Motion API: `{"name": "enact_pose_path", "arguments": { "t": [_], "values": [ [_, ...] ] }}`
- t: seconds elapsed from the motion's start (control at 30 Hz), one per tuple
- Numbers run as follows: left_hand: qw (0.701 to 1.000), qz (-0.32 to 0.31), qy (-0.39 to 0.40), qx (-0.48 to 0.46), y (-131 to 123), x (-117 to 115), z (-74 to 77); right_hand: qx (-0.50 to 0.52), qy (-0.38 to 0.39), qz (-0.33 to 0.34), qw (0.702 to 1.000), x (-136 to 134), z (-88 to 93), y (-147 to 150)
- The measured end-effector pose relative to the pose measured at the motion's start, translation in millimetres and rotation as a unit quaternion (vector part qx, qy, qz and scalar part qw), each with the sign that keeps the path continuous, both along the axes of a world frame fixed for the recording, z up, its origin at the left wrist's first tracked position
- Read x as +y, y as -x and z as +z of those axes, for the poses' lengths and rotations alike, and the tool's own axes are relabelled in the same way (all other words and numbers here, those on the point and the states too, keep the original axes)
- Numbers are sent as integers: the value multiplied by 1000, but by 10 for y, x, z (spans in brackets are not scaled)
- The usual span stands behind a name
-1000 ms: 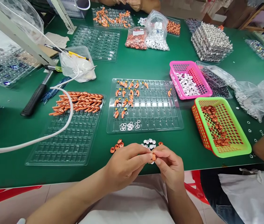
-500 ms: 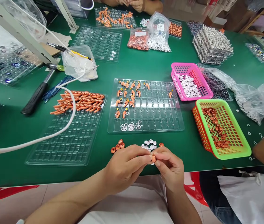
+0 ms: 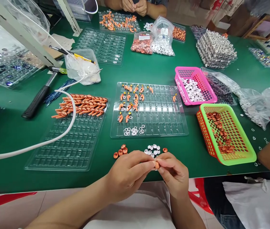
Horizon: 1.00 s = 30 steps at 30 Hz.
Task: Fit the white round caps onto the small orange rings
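Observation:
Near the table's front edge, my left hand (image 3: pixel 130 175) and my right hand (image 3: pixel 175 174) meet, both pinching one small round orange cap (image 3: pixel 157 165) between thumbs and fingertips. Part of the cap is covered by the fingers. Just beyond my fingers lie several white discs (image 3: pixel 153 148), with a single orange cap (image 3: pixel 165 149) to their right. A small group of orange caps (image 3: pixel 120 151) rests left of them. Behind these is a clear compartment tray (image 3: pixel 163 122) holding curved orange parts (image 3: pixel 136 98) and white rings (image 3: pixel 134 130).
Right of the tray stand a pink basket (image 3: pixel 213 97) of white pieces and a green basket (image 3: pixel 247 140) of orange caps. On the left are a tray (image 3: pixel 60 156) with orange parts, a white cable (image 3: pixel 63 132) and a hammer (image 3: pixel 38 97). Other people's hands (image 3: pixel 135 6) appear across the table.
Both hands stay closed on the orange cap, with barely any movement of the fingers. The whole scene sits slightly lower in view.

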<state>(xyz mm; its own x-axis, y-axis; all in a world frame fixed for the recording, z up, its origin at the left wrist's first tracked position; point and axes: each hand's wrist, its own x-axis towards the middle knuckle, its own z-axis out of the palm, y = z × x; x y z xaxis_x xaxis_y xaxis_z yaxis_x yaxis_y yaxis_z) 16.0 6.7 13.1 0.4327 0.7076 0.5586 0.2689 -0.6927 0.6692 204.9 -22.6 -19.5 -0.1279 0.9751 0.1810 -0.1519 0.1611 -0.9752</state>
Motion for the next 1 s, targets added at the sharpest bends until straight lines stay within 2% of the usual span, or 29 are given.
{"name": "enact_pose_path", "arguments": {
  "t": [0.43,1.0],
  "values": [
    [999,-3,-32,6,4,-23,-18,-11,-7,-6,1000,-7,-12,2],
    [1000,-8,-28,-4,-9,-39,-38,-85,-77,-62,991,-52,27,27]
  ]
}}
